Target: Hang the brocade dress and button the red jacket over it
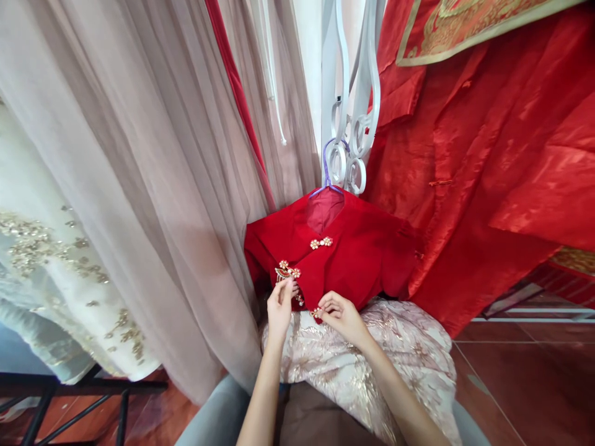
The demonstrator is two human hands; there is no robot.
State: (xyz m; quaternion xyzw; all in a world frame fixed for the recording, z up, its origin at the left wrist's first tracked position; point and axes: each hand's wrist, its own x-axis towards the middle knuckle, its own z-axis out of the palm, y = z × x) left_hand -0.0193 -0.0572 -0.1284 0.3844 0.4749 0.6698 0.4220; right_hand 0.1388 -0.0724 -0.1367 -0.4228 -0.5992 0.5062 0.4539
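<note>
red jacket (pixel 357 260), short & velvety-looking, hangs front-on ahead of the wearer, approx mid-view, on a purple hanger (pixel 326 166) hooked at a white scrolled metal frame (pixel 374 77). neckline open, pink-red lining (pixel 328 209) showing inside.

l. hand (pixel 280 303) is at the jacket front, thumb + fingertips pinched narrow on the beaded ornament (pixel 282 272), a fan-shaped pc w/ flowers & dangling bits; tips partly hide what's gripped. r. hand (pixel 343 316) is lower, near the hem, grip narrow too, thumb + index on the lower flower clasp (pixel 317 314) at the pointed bottom edge. hands are apart, clasp between them. upper flower clasp (pixel 321 243) sits below the neckline, nothing touching it.

pale brocade fabric (pixel 409 337), w/ metallic pattern, is spread under & behind the r. forearm, below the jacket; brown cloth (pixel 320 415) at bottom ctr between the forearms.

l. side: pinkish-grey sheer drape (pixel 153 186), w/ a red strip (pixel 242 93) running down by it; far l. a white gown (pixel 60 260) w/ gold sequins, black metal legs (pixel 123 412) below. r. side: red satin garments (pixel 488 186), gold-embroidered panel (pixel 465 31) up top. reddish tile floor (pixel 543 378) lower r.
</note>
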